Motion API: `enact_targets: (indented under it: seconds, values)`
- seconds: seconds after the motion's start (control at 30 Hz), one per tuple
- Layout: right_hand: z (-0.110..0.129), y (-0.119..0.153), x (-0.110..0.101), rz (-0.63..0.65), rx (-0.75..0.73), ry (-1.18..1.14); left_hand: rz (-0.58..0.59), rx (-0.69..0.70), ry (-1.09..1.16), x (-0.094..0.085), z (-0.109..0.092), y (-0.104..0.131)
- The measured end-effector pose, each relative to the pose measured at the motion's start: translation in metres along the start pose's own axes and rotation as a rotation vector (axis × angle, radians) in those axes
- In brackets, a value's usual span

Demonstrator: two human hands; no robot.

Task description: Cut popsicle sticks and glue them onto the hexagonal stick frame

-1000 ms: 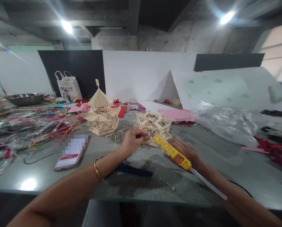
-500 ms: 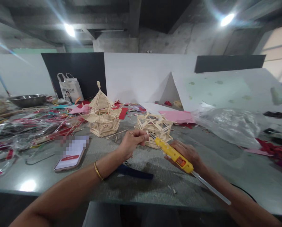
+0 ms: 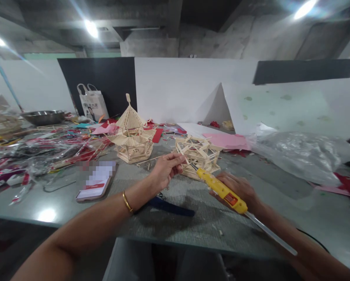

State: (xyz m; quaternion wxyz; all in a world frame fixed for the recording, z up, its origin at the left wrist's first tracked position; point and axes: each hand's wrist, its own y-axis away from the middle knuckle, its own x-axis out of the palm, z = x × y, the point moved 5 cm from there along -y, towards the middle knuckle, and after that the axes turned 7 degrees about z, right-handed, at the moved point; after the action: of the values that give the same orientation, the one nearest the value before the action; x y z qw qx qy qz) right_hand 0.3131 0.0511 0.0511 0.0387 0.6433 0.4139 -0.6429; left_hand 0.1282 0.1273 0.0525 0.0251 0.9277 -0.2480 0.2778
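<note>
A small pale wooden stick [image 3: 187,159] is pinched between the fingertips of my left hand [image 3: 169,168]. My right hand [image 3: 236,190] is wrapped round a yellow glue gun [image 3: 218,188] with a clear glue stick [image 3: 271,233] jutting from its rear. The gun's nozzle is close to the lower end of the small stick; whether they touch is unclear. Just behind both hands stands an open hexagonal frame of pale sticks [image 3: 208,159]. To its left is a stick pavilion model [image 3: 134,150] with a pointed roof.
A phone [image 3: 96,183] lies left of my left forearm. Near the front edge is a dark blue tool [image 3: 173,207]. Plastic-wrapped bits [image 3: 58,156] and a metal bowl [image 3: 43,117] fill the left. Pink paper [image 3: 227,141] and a clear plastic bag [image 3: 298,152] lie to the right.
The view has shifted, so the table items appear further right and slightly higher. In my left hand the small stick now shows longer and tilted, with the nozzle at its lower end.
</note>
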Motion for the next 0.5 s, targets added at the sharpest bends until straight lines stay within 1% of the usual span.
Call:
enact_targets:
  seconds: [0.2, 0.5]
  values:
    - [-0.002, 0.0017, 0.0036, 0.003, 0.025, 0.002, 0.002, -0.004, 0.005, 0.0003, 0.0013, 0.0006]
    - [0.002, -0.0023, 0.0022, -0.042, -0.043, 0.031, 0.017, -0.013, -0.011, 0.0021, 0.0014, 0.0012]
